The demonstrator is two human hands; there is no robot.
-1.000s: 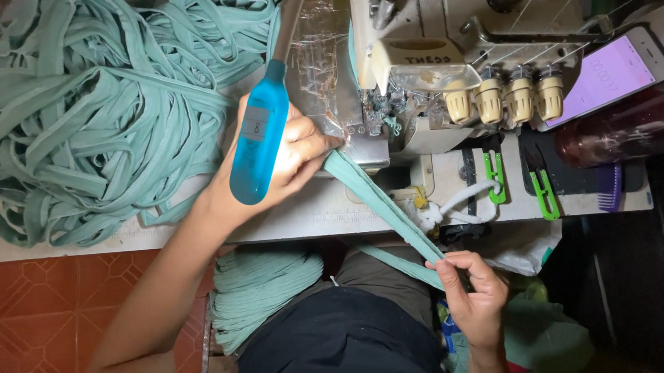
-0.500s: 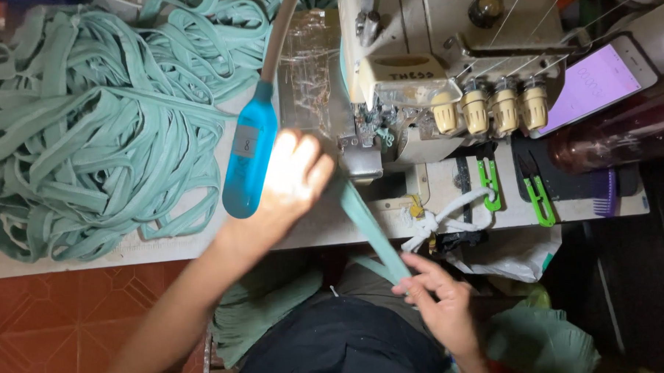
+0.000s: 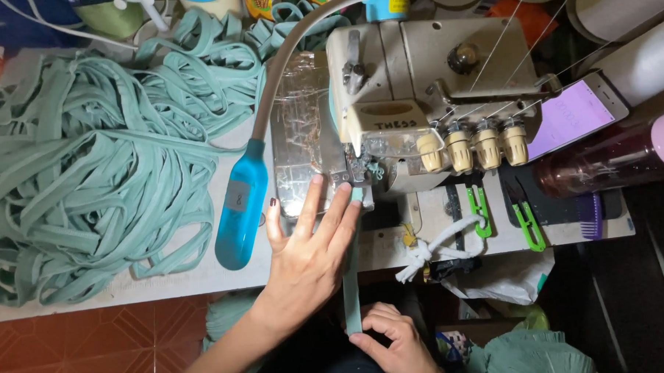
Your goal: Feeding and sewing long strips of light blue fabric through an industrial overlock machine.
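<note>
At the far left of the worktop [image 3: 166,277] lies a big tangled heap of teal fabric strips [image 3: 88,165], in the same place as half a second ago. Just right of it a blue lamp head [image 3: 241,212] on a grey gooseneck rests on the surface; earlier the left hand lay beside and partly over it, and now the lamp shows clear.

The left hand [image 3: 309,257] has flattened out since then: its fingers are spread and pressed flat on the clear plate in front of the sewing machine [image 3: 417,95], fingertips touching the upper end of a teal strip [image 3: 352,274] near the presser foot. The strip, which slanted across the edge before, now runs almost straight down from the machine over the worktop's front edge.

Below, the right hand [image 3: 396,342] pinches the strip's lower end between thumb and fingers, lower and closer to the body than before.

Further right, two green thread snips [image 3: 524,216] lie on the worktop, and a phone [image 3: 576,115] with a lit purple screen leans by the machine, both unmoved.
</note>
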